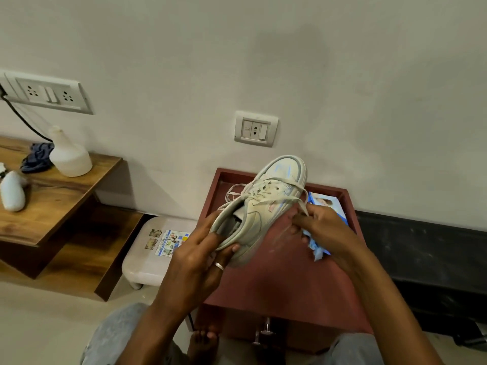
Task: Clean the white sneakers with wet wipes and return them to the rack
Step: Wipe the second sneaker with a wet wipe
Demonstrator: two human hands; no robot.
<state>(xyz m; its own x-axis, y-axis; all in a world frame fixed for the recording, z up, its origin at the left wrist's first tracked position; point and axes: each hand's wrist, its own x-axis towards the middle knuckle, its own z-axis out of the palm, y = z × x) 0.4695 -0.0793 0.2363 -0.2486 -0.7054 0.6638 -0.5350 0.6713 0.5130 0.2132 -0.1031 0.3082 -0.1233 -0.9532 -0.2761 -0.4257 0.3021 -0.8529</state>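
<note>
My left fingers [208, 222] are holding the white sneaker [266, 206], my right fingers [299, 219] are squeezing a blue wet wipe [315, 246]; I am cleaning, not putting it back yet

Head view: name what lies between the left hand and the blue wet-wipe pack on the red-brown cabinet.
In the head view, the white lace-up sneaker that the left hand grips, then the right hand holding a crumpled blue wipe.
</note>
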